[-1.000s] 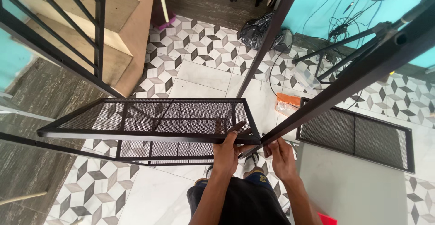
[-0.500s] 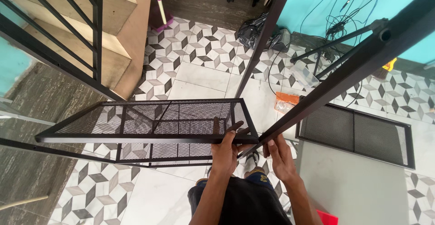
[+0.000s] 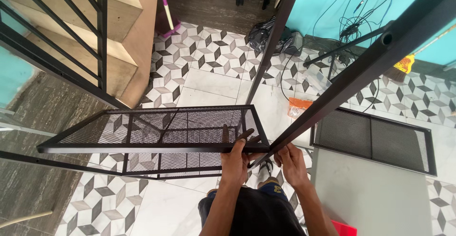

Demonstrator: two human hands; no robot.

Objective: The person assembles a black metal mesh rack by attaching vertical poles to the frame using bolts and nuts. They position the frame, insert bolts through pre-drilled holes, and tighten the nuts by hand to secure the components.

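While your left hand [image 3: 236,162] grips the black metal mesh shelf [image 3: 161,130] at its near corner, keep it level; your right hand [image 3: 290,164] pinches the black metal post [image 3: 332,91] there, so line them up slowly.

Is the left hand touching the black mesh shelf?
Touching. In the head view, the left hand grips the near front edge of the black mesh shelf, with the thumb lying over the frame bar and no gap showing.
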